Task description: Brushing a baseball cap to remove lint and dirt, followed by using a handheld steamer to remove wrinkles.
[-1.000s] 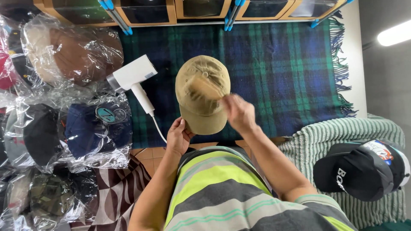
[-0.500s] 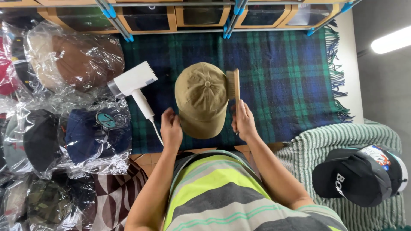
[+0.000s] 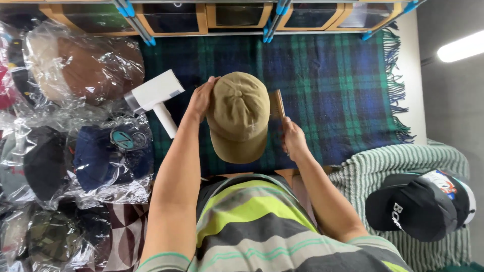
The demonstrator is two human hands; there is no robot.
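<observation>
While we lean over the plaid blanket (image 3: 343,85), we steady a tan cap (image 3: 238,116) and brush its side.

Nearest us, our right hand (image 3: 293,140) is clamped around a wooden brush (image 3: 278,105), bristles set against the cap's right edge, seemingly to work along the fabric. Farther out, our left hand (image 3: 201,96) curls over the crown's far left side, likely bracing it. The cap looks clean, soft, olive-tan, with a button on top and its brim pointing toward us. Beyond lies a white handheld steamer (image 3: 154,95).
</observation>
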